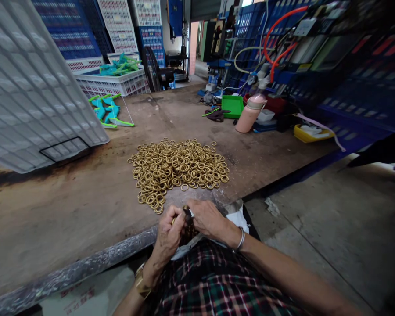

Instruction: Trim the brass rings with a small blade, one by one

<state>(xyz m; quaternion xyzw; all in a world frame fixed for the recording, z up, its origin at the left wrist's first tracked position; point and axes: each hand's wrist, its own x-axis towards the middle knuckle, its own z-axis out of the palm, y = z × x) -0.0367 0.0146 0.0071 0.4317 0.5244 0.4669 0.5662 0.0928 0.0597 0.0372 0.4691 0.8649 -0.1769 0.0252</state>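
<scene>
Fingers of the left hand [168, 231] clench a gold ring [174, 220], seemingly steadying it; what the right hand [210, 218] grasps is unclear. The ring pile [179, 166] sits on the bench [85, 210] just beyond, presumably for reach; 1 pink bottle [246, 116] stands well apart, likely out of the way.

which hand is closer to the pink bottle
Right. The right hand is by the near edge of the table, left of the pink bottle and closer to the wearer; the left hand is beside it, farther left.
</scene>
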